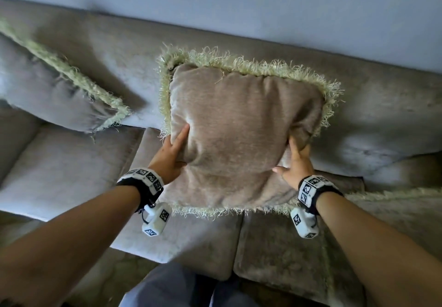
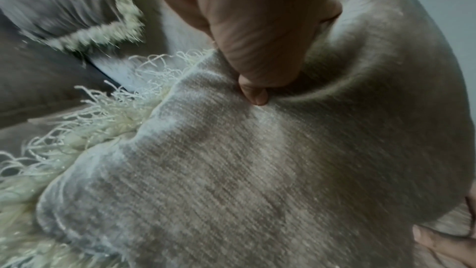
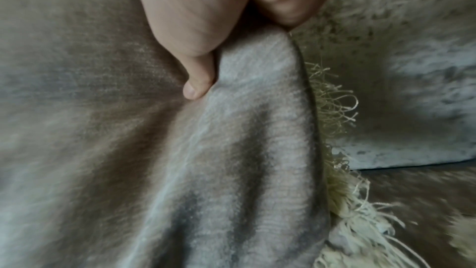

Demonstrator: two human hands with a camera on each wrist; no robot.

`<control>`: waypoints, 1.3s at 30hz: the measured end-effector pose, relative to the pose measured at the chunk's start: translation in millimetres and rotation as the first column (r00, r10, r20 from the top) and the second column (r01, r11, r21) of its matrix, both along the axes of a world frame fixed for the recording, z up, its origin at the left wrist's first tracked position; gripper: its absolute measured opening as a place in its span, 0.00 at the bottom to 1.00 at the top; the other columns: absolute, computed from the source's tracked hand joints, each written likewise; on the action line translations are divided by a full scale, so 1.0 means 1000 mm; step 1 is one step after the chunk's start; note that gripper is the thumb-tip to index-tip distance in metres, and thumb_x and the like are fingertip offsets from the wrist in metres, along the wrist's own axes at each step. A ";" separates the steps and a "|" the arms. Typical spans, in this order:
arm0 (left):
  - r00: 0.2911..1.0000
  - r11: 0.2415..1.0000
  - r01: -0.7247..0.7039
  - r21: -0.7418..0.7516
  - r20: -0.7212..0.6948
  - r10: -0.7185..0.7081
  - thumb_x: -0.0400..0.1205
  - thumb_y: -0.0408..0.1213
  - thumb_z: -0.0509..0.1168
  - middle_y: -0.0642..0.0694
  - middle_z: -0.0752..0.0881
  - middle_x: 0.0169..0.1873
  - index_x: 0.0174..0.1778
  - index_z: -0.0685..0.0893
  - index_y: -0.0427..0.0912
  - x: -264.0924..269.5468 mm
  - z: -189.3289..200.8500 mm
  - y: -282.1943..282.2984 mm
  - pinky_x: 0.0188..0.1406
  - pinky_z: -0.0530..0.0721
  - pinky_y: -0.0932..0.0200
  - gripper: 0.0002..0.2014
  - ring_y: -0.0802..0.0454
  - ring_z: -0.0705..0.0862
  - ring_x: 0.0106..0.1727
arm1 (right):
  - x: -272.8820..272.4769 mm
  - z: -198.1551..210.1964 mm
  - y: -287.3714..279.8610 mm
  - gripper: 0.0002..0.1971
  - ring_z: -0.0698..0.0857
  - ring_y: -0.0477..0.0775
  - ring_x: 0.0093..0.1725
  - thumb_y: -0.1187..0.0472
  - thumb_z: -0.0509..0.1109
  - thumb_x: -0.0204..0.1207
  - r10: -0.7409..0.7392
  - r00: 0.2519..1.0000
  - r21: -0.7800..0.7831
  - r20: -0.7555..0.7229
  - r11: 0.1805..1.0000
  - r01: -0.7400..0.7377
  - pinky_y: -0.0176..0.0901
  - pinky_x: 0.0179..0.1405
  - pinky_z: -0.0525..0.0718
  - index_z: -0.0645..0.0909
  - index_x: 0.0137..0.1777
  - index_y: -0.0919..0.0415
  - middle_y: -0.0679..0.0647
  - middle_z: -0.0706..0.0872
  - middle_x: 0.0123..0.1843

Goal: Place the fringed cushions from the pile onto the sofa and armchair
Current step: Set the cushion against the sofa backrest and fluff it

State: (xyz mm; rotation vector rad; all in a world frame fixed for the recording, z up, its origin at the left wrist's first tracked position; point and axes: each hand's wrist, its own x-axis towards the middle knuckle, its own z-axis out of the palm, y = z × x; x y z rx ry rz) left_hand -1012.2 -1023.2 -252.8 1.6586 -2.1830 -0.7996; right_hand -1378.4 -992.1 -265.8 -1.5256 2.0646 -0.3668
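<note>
A beige fringed cushion (image 1: 239, 134) stands nearly upright in front of the sofa's backrest (image 1: 387, 106), held between both hands. My left hand (image 1: 173, 150) grips its left edge, the thumb pressed into the front fabric (image 2: 257, 170) in the left wrist view. My right hand (image 1: 295, 161) pinches a fold of fabric (image 3: 257, 109) near the right edge, beside the pale fringe (image 3: 332, 109). A second fringed cushion (image 1: 59, 87) leans against the backrest at the left. A third fringed cushion (image 1: 394, 206) lies flat on the seat at the right, partly under the held one.
The grey-beige sofa seat (image 1: 71, 163) stretches left and below the held cushion. A pale wall (image 1: 239, 0) rises behind the backrest. My legs (image 1: 179, 287) stand close to the seat's front edge.
</note>
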 end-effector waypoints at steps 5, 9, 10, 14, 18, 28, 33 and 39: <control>1.000 0.998 -0.020 -0.055 0.023 0.021 0.68 0.27 0.74 0.29 0.66 0.71 0.81 0.37 0.68 0.059 -0.001 -0.038 0.68 0.74 0.32 0.61 0.26 0.70 0.68 | 0.059 0.000 -0.038 0.58 0.79 0.73 0.65 0.62 0.84 0.63 0.026 0.999 -0.084 0.029 0.996 -0.023 0.50 0.67 0.76 0.48 0.82 0.36 0.68 0.55 0.77; 0.999 0.998 -0.041 -0.053 0.009 0.042 0.69 0.23 0.73 0.29 0.68 0.67 0.85 0.47 0.53 0.100 -0.016 -0.080 0.60 0.78 0.37 0.55 0.25 0.74 0.63 | 0.109 -0.012 -0.071 0.59 0.80 0.76 0.65 0.66 0.84 0.61 -0.015 0.998 -0.141 0.059 0.990 0.023 0.52 0.67 0.77 0.49 0.81 0.34 0.69 0.52 0.79; 0.999 0.998 -0.034 -0.050 0.009 0.034 0.69 0.22 0.73 0.28 0.68 0.66 0.85 0.49 0.50 0.110 -0.020 -0.091 0.58 0.79 0.37 0.54 0.24 0.76 0.61 | 0.121 -0.016 -0.079 0.59 0.80 0.77 0.65 0.67 0.84 0.60 -0.039 0.997 -0.155 0.068 0.987 0.049 0.53 0.67 0.77 0.50 0.81 0.35 0.69 0.52 0.79; 1.000 1.000 -0.014 -0.016 -0.014 0.013 0.71 0.20 0.72 0.28 0.67 0.67 0.85 0.49 0.50 0.153 -0.046 -0.151 0.60 0.78 0.37 0.52 0.24 0.76 0.61 | 0.168 -0.037 -0.112 0.58 0.72 0.77 0.73 0.68 0.84 0.61 -0.130 0.988 -0.158 0.083 0.977 0.141 0.51 0.73 0.70 0.52 0.82 0.37 0.68 0.46 0.81; 0.999 0.999 0.032 -0.028 -0.037 -0.033 0.72 0.20 0.71 0.27 0.67 0.67 0.85 0.49 0.52 0.176 -0.075 -0.203 0.54 0.81 0.36 0.52 0.25 0.79 0.55 | 0.202 -0.062 -0.139 0.58 0.70 0.78 0.73 0.69 0.84 0.59 -0.212 0.976 -0.186 0.052 0.958 0.218 0.56 0.73 0.75 0.51 0.80 0.36 0.67 0.45 0.81; 0.994 0.987 0.107 -0.119 0.010 -0.107 0.67 0.16 0.68 0.22 0.74 0.55 0.72 0.65 0.42 0.194 -0.176 -0.224 0.46 0.84 0.40 0.38 0.29 0.77 0.45 | 0.218 -0.149 -0.147 0.41 0.69 0.80 0.67 0.68 0.73 0.72 -0.307 0.948 -0.175 -0.084 0.941 0.289 0.58 0.52 0.81 0.49 0.67 0.35 0.77 0.47 0.80; 0.996 0.992 0.090 -0.089 0.032 -0.087 0.65 0.13 0.65 0.26 0.73 0.55 0.69 0.67 0.41 0.211 -0.228 -0.197 0.49 0.83 0.39 0.37 0.31 0.76 0.47 | 0.215 -0.204 -0.127 0.47 0.80 0.80 0.45 0.62 0.73 0.68 -0.195 0.975 -0.101 -0.108 0.978 0.184 0.66 0.43 0.85 0.41 0.73 0.36 0.78 0.52 0.77; 0.994 0.984 0.096 -0.148 0.071 -0.086 0.64 0.13 0.68 0.29 0.71 0.54 0.70 0.67 0.38 0.219 -0.245 -0.188 0.51 0.82 0.37 0.38 0.32 0.74 0.49 | 0.216 -0.222 -0.119 0.50 0.81 0.77 0.43 0.61 0.77 0.68 -0.126 0.985 -0.104 -0.121 0.988 0.113 0.62 0.43 0.86 0.43 0.77 0.39 0.81 0.60 0.73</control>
